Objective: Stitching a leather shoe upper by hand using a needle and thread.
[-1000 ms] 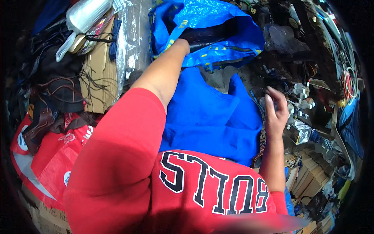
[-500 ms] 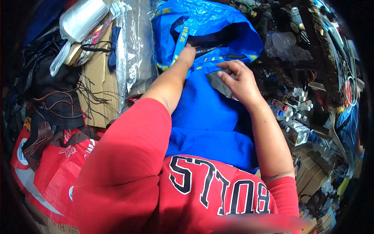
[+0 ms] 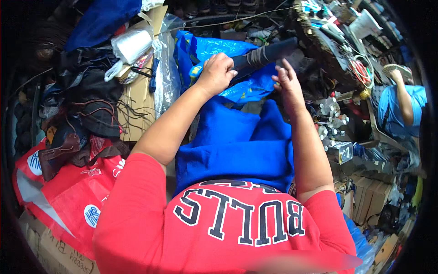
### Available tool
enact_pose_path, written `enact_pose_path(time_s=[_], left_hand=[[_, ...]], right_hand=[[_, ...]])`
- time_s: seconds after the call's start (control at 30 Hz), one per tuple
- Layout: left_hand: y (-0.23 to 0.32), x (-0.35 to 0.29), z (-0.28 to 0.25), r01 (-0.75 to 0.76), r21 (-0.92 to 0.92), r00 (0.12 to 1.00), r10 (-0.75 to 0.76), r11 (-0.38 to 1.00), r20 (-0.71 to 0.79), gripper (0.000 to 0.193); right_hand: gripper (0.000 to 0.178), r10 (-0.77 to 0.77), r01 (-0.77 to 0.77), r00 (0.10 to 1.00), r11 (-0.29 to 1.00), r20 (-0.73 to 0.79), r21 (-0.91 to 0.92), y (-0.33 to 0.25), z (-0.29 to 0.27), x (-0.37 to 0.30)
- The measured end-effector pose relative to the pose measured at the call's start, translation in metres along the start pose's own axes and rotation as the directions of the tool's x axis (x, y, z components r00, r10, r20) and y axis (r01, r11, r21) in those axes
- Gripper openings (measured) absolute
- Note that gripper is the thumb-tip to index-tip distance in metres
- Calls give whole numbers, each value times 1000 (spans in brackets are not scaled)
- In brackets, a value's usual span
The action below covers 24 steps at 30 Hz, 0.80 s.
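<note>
Our left hand is curled closed, apparently around the lower-left end of a dark ridged roll. From this grip the roll extends up and rightward over the blue woven bag, presumably end-held to keep its length clear. Our right hand, fingers parted, shows no hold, right of the bag; roll contact cannot be told. Blue cloth lies below the bag.

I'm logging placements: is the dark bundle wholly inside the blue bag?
No, the dark bundle juts out past the right side of the blue bag.
</note>
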<state>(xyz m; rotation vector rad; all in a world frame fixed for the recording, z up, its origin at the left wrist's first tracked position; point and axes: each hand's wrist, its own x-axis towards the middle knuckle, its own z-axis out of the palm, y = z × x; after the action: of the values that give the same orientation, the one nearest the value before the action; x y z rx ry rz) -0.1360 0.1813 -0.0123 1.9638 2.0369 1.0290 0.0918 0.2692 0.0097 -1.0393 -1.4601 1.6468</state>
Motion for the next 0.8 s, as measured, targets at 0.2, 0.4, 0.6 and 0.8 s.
enact_pose_path(time_s=[0.2, 0.4, 0.6, 0.8], left_hand=[[116, -29, -80, -261, 51, 965, 261, 964, -4, 28], [182, -62, -105, -98, -259, 956, 163, 961, 243, 80], [200, -95, -104, 329, -807, 854, 211, 490, 476, 63], [218, -126, -103, 674, -734, 711, 342, -81, 615, 59]], right_hand=[[36, -203, 207, 978, 961, -40, 183, -86, -10, -51], [31, -291, 291, 956, 919, -41, 267, -113, -13, -119], [68, -348, 148, 862, 868, 368, 474, -126, -44, -167], [64, -382, 235, 779, 913, 497, 334, -107, -36, -194]])
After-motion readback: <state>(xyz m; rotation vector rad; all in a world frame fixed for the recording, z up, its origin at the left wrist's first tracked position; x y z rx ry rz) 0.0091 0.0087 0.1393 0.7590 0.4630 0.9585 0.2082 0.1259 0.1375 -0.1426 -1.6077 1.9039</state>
